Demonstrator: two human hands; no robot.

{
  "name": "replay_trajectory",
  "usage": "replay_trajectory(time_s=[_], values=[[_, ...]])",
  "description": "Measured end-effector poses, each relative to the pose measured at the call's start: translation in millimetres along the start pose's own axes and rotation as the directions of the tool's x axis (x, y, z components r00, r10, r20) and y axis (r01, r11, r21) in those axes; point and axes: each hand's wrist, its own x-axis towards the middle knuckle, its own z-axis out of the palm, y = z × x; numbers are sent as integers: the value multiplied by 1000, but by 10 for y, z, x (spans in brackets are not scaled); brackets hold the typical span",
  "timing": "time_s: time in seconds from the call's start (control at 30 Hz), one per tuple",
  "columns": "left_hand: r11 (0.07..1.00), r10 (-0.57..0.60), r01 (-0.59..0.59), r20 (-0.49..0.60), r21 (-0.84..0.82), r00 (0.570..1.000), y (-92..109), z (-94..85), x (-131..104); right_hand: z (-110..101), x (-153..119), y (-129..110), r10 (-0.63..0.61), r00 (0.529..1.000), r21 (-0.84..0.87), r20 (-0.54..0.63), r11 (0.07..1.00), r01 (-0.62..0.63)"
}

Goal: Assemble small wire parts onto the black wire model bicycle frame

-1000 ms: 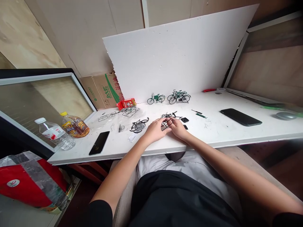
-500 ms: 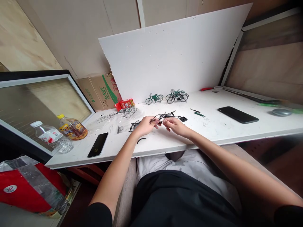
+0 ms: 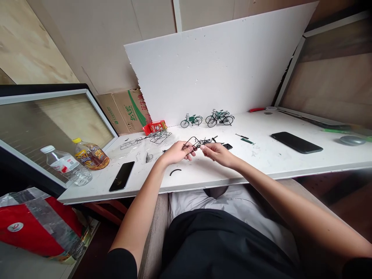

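Near the front middle of the white table, my left hand [image 3: 179, 152] is closed on a thin black frame part [image 3: 190, 139], whose curved outline rises above the fingers. Close to its right, my right hand [image 3: 217, 153] has its fingers pinched together at the same part; anything small between them is too tiny to make out. Dark bicycle model parts [image 3: 209, 141] lie just behind my hands. A curved black strip [image 3: 175, 171] rests on the table in front of my left hand. Beside my right hand lies a small black piece [image 3: 228, 146].
Model bicycles [image 3: 191, 120] stand before a white board [image 3: 221, 69]. Two phones [image 3: 122, 176] lie left and right. Bottles [image 3: 68, 164] are at the left edge. Wire-like part frames [image 3: 159, 135] lie back left, and small tools [image 3: 247, 140] sit to the right.
The held black part has turned so that its outline stands up more plainly above my left hand. My hands have moved slightly apart. The whole view has shifted a little.
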Motion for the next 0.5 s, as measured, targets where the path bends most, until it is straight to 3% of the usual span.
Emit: replay_trajectory(time_s=[0.07,0.13,0.33,0.5], values=[[1000,-16,15,-86,-3,996,-5,7,12,-39,-9,-21,-60,988,-101,-144,994,46],[1000,-11,14,-122,18,992,-7,23,20,-56,-26,-32,-164,969,-227,-186,967,119],[994,8,-1,-64,108,998,57,138,-3,47,-73,5,-384,916,-617,-111,750,240],[987,-63,66,-31,143,998,174,230,-41,40,-88,37,-407,913,-773,-39,591,230]])
